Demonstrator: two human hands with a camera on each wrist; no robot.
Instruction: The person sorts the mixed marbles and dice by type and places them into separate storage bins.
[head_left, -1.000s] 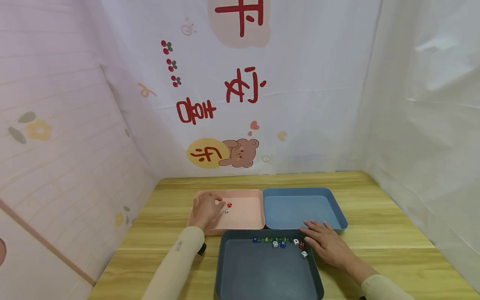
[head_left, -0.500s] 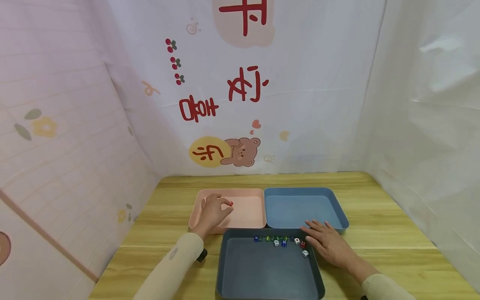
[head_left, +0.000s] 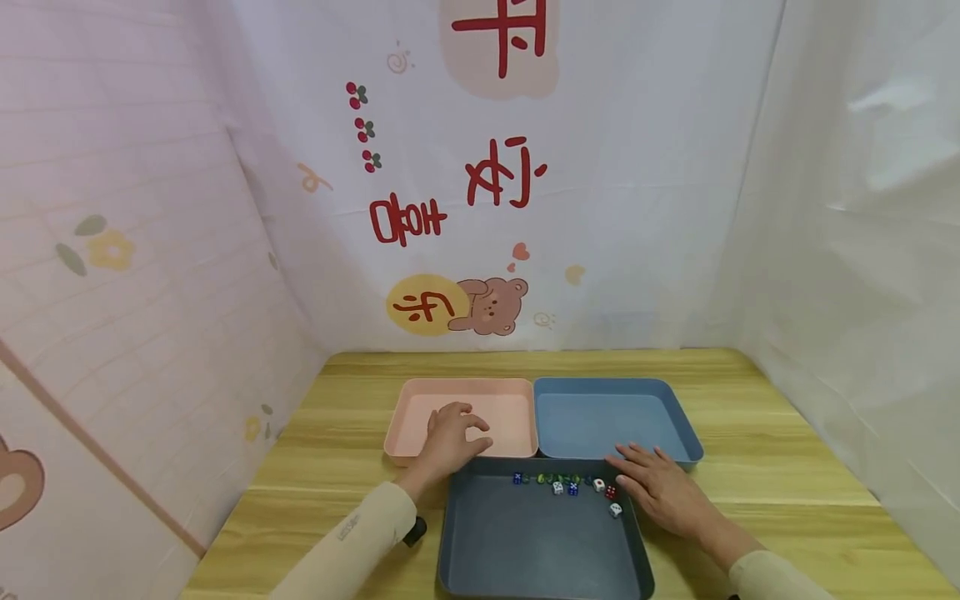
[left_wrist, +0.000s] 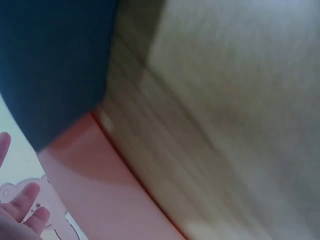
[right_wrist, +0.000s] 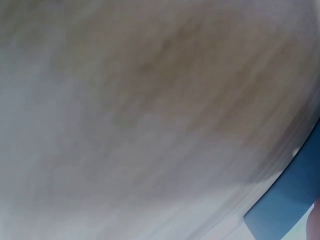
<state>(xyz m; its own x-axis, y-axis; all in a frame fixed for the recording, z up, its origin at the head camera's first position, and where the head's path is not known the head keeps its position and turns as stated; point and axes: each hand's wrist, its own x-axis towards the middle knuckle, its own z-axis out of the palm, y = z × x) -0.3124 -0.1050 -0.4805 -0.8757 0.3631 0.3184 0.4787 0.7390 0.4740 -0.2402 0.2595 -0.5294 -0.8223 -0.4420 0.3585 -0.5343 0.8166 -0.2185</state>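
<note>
My left hand [head_left: 452, 442] is over the front of the pink tray [head_left: 397, 433], close to the dark grey tray [head_left: 540, 542]. Its fingers are loosely bent, thumb apart from forefinger, with nothing seen between them; the left wrist view shows spread fingertips [left_wrist: 31, 192]. Inside the grey tray, along the back wall, lie blue dice [head_left: 573, 489], white dice [head_left: 557, 488], a red die [head_left: 611, 492] and several green glass marbles [head_left: 551, 478]. My right hand [head_left: 667, 496] rests with extended fingers at that tray's back right corner. No dice show in the pink tray, part of which the left hand hides.
A blue tray [head_left: 678, 421] stands right of the pink one, both behind the grey tray. All are on a wood-grain table [head_left: 780, 467], with a printed white curtain [head_left: 637, 208] behind and at the sides.
From beside a red and a white die in the pink tray, my left hand moved right, its fingertips reaching the red die, then came forward toward the grey tray. The right hand stayed put.
</note>
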